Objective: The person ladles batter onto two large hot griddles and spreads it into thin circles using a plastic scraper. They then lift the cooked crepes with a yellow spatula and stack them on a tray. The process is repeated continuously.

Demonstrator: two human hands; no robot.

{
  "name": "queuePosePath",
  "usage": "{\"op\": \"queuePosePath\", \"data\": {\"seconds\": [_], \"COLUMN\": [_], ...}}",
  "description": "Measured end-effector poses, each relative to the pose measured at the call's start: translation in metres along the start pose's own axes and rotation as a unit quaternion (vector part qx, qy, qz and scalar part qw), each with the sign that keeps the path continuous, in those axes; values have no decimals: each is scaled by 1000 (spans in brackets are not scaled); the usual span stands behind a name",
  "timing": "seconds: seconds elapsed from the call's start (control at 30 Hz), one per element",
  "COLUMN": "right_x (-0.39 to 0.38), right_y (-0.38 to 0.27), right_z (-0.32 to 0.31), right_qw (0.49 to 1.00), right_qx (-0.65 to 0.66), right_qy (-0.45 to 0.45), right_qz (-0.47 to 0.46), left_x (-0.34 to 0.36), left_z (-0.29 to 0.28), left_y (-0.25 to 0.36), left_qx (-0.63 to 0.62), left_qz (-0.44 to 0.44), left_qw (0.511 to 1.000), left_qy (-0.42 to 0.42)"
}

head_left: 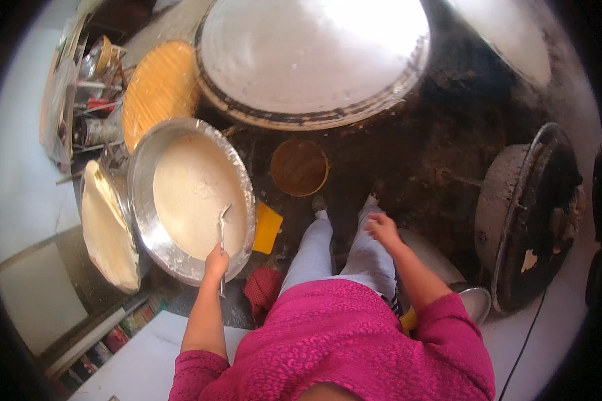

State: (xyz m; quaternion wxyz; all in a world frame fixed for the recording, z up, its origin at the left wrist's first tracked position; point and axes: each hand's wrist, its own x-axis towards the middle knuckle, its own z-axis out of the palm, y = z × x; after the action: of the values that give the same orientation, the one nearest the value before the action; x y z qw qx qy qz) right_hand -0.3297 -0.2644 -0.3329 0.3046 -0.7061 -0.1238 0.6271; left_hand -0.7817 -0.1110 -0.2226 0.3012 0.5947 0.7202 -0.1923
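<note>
My left hand [216, 262] is wrapped round the handle of a metal ladle [223, 230], over the near right side of a wide metal basin [155, 235]. Pale, creamy batter [192, 188] fills much of the basin, and the ladle's curved end lies at its surface. My right hand [382, 229] hangs over my right thigh with nothing visible in it, its fingers loosely apart. Ahead stands a large round griddle [308, 60] with a whitish, steamy, shiny top and a dark rim.
A round yellow woven board [159, 87] and a pale folded sheet [107, 230] flank the basin. Between my feet and the griddle sits a brown bucket [299, 168]. A yellow piece [267, 228] and red cloth [264, 287] lie near my left leg. A dark round pan [538, 220] stands tilted at right.
</note>
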Motion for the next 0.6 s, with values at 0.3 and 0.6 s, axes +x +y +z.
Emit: {"op": "queuePosePath", "data": {"seconds": [0.3, 0.6], "right_x": [-128, -276], "right_y": [44, 166], "right_z": [-162, -232], "right_qw": [926, 794], "right_qx": [174, -26], "right_qy": [319, 576], "right_qz": [-106, 191], "left_x": [-19, -38], "left_z": [11, -10], "left_y": [49, 104], "left_qx": [-238, -339], "left_qz": [-186, -330], "left_qw": [953, 879], "left_qy": [-35, -57]}}
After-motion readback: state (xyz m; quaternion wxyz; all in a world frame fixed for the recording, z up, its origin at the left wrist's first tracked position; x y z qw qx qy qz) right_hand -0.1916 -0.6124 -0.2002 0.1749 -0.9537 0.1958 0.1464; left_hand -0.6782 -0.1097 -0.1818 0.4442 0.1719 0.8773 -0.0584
